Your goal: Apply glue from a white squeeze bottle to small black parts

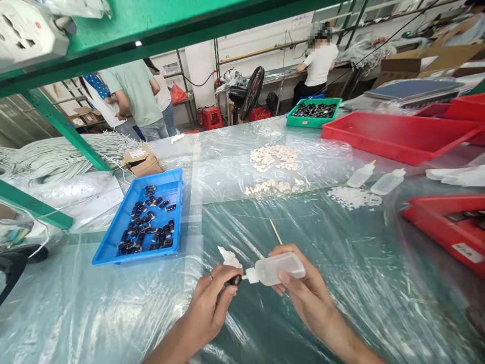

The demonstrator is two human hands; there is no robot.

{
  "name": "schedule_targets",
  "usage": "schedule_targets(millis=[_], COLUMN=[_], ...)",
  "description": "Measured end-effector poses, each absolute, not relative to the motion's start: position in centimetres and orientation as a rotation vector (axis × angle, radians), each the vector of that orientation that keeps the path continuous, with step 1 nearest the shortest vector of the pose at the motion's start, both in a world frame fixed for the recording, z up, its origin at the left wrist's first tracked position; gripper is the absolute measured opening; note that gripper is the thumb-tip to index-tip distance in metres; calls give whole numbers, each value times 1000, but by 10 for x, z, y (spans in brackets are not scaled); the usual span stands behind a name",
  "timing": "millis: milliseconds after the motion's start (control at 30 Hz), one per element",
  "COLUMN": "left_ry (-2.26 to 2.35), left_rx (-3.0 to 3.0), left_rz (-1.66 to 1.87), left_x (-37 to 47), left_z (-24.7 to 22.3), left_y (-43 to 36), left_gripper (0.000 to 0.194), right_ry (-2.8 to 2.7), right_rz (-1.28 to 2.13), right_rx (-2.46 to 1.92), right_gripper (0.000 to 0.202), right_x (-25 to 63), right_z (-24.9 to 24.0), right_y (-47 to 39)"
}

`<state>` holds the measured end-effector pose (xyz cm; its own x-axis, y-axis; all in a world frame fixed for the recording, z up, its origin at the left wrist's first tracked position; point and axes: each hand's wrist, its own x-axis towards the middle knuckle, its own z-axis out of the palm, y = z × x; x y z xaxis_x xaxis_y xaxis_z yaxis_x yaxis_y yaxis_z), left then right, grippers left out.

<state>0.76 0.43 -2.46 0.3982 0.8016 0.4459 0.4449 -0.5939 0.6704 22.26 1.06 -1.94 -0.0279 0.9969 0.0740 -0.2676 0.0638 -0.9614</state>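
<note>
Between the thumb and fingers of my left hand is a small black cylindrical part, its round end turned to the right. My right hand grips a translucent squeeze bottle lying nearly level, its white nozzle at the black part's end; whether they touch I cannot tell. A thin wooden stick also sticks out from my right hand, pointing up and away. Just beyond my left fingers lies a crumpled white tissue on the plastic-covered table.
Left stands a blue tray of black parts. Small cream pieces lie at the back, white bits beside two more squeeze bottles. Red trays and a green tray line the right. A green shelf beam crosses above; people work beyond.
</note>
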Motion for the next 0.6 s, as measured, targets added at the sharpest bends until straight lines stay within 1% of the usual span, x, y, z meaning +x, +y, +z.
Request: schedule_targets(millis=[133,233,433,600], left_ry=[1057,1054,1065,1062], left_rx=[2217,2232,2254,2251], left_rz=[1058,1031,1015,996], left_x=[8,7,6,6], left_z=[-21,-18,-20,-18], left_y=[4,4,5,5], left_gripper=[28,27,27,28], right_ry=[-1090,-1183,-1525,-1631], right_rz=[1258,1117,713,579], right_rx=[-967,-1011,-974,-938], right_gripper=[28,22,31,29], right_x=[221,221,222,222], right_z=[-14,-6,-1,-1], right_y=[9,5,0,0])
